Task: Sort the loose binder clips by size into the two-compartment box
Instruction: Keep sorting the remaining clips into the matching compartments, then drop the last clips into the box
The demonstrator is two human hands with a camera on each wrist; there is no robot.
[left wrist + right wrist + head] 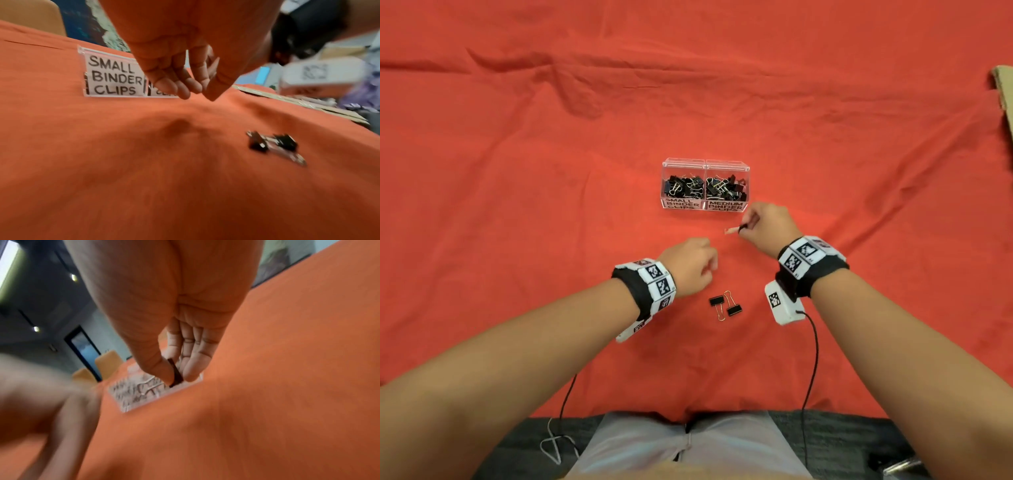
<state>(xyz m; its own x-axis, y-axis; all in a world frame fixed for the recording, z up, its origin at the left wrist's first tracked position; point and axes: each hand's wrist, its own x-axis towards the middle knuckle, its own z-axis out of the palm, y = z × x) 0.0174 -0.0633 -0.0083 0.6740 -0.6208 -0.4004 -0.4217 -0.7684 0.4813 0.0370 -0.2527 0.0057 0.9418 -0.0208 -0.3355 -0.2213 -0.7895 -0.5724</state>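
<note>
A clear two-compartment box (744, 168) stands mid-table, its left half labelled small binder clips (115, 78) and its right half medium; both halves hold several black clips. My right hand (745, 226) hovers just in front of the medium side. Its thumb and fingers pinch a black binder clip (175, 373), the clip's wire handle pointing left. My left hand (709, 262) hangs nearer me with fingers (185, 84) loosely curled and holds nothing. Two loose black clips (716, 301) (734, 310) lie side by side on the cloth, just behind and to the right of my left hand.
A wrinkled red cloth (517, 205) covers the whole table. A piece of brown cardboard (1003, 92) lies at the far right edge. Cables run from both wrist cameras down over the table's near edge.
</note>
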